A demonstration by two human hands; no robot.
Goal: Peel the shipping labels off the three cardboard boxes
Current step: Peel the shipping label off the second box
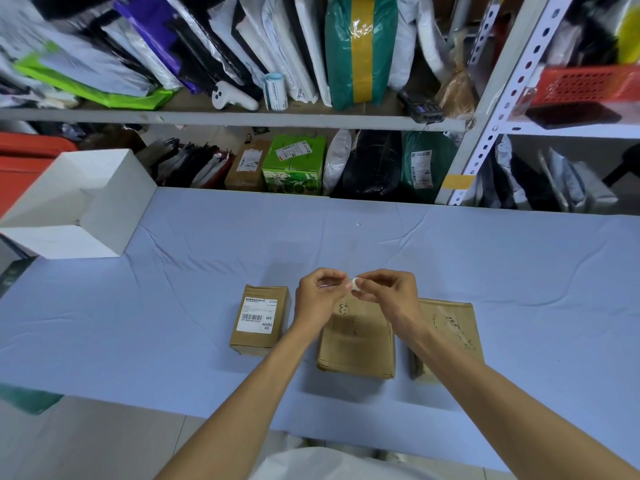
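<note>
Three cardboard boxes stand in a row on the blue-covered table. The left box (260, 320) carries a white shipping label (257, 315) with a barcode on its top. The middle box (356, 341) and the right box (446, 330) show bare tops with torn paper residue. Above the middle box my left hand (317, 294) and my right hand (388, 289) meet, fingertips pinched together on a small crumpled white piece of label (355, 284). Both forearms reach in from the bottom edge.
An open white box (104, 202) sits at the table's far left corner. Behind the table a metal shelf (242, 117) holds packed parcels, a label roll (275, 91), a white controller and a handheld scanner. A red basket (585, 84) is at the upper right.
</note>
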